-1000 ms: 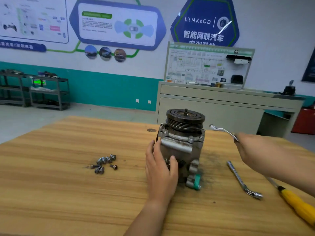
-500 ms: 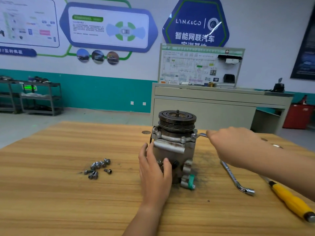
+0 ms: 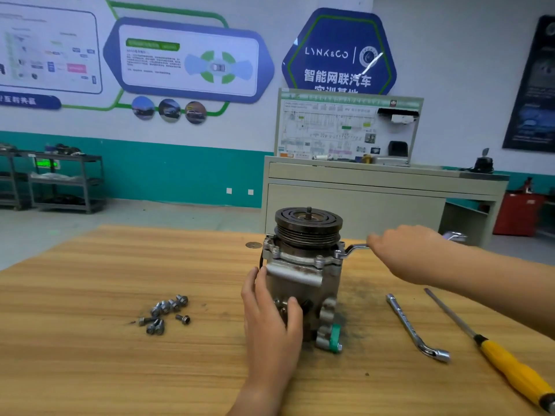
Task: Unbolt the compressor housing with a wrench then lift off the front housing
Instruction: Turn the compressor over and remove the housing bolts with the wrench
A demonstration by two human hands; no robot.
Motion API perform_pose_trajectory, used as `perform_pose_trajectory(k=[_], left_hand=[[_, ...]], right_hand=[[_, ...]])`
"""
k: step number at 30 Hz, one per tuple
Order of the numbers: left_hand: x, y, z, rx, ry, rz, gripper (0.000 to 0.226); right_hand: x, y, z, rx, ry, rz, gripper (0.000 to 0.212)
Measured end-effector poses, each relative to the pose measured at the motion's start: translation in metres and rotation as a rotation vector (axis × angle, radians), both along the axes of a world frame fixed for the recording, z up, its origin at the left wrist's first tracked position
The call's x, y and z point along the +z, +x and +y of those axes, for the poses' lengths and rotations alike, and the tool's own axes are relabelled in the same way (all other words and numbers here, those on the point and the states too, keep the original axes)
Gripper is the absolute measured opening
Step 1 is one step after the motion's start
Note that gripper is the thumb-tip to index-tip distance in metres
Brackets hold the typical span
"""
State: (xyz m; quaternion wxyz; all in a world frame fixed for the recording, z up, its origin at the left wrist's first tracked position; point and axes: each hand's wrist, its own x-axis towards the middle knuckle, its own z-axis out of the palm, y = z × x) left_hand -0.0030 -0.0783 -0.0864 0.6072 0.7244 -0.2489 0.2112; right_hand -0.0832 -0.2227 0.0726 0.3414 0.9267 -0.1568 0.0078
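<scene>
A grey metal compressor [image 3: 303,283] stands upright in the middle of the wooden table [image 3: 90,355], its dark pulley [image 3: 308,225] on top. My left hand [image 3: 270,319] grips the lower front of its body. My right hand [image 3: 408,253] holds a silver offset wrench [image 3: 356,249] whose ring end sits on a bolt at the right corner of the front housing flange. The wrench's far end shows past my hand.
Several loose bolts [image 3: 166,313] lie left of the compressor. A second silver wrench [image 3: 417,328] and a yellow-handled screwdriver [image 3: 507,361] lie to the right. Dark grime marks the wood beside the compressor. A beige cabinet [image 3: 360,199] stands beyond the table.
My right hand brought the wrench down and left from mid-air onto the right flange bolt. My left hand stayed on the compressor body.
</scene>
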Motion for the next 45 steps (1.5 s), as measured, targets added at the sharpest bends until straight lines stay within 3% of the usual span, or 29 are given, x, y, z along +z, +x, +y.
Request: perform_pose_trajectory(k=[9,16,25,36,45], left_hand=[[0.0,0.007,-0.001,0.032,0.007,0.001,0.059],[-0.002,0.006,-0.001,0.017,-0.002,0.005,0.061],[0.004,0.001,0.004,-0.039,-0.033,0.059,0.063],[0.002,0.002,0.003,-0.055,-0.029,0.082,0.065],[0.0,0.002,0.004,-0.077,-0.066,0.093,0.063]], right_hand=[[-0.016,0.049,-0.018,0.101,0.107,-0.209,0.035],[-0.005,0.008,-0.014,0.1,0.503,-0.568,0.015],[-0.001,-0.03,0.02,-0.077,0.33,-0.172,0.015],[0.002,-0.029,0.045,-0.068,0.237,-0.106,0.013],[-0.001,-0.028,0.061,-0.027,0.183,-0.058,0.025]])
